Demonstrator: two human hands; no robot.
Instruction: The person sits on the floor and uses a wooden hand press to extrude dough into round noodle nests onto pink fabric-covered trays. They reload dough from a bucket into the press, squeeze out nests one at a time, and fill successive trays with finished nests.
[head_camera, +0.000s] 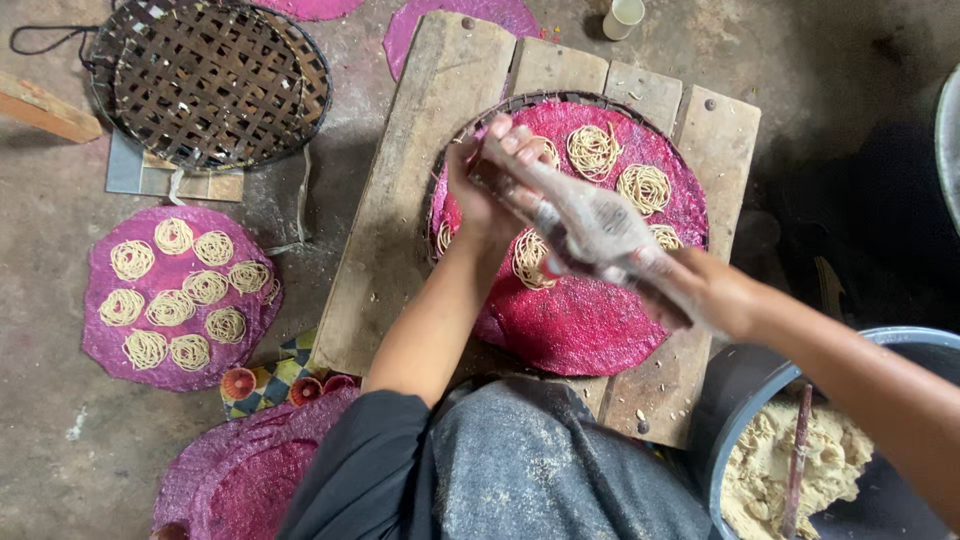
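Observation:
A flour-dusted press with two long handles (590, 225) is held over a round pink mat (590, 325) lying on a woven tray. My left hand (485, 185) grips the far handle end. My right hand (690, 285) grips the near handle end. Several pale coils of noodle strands (645, 188) lie on the mat's far half. One coil (530, 260) sits right under the press. The near half of the mat is bare.
The tray rests on a low wooden plank board (420, 190). A second pink mat with several noodle coils (175, 295) lies on the floor at left. A woven lattice tray (210, 80) sits far left. A basin of pale dough (790, 465) stands at lower right.

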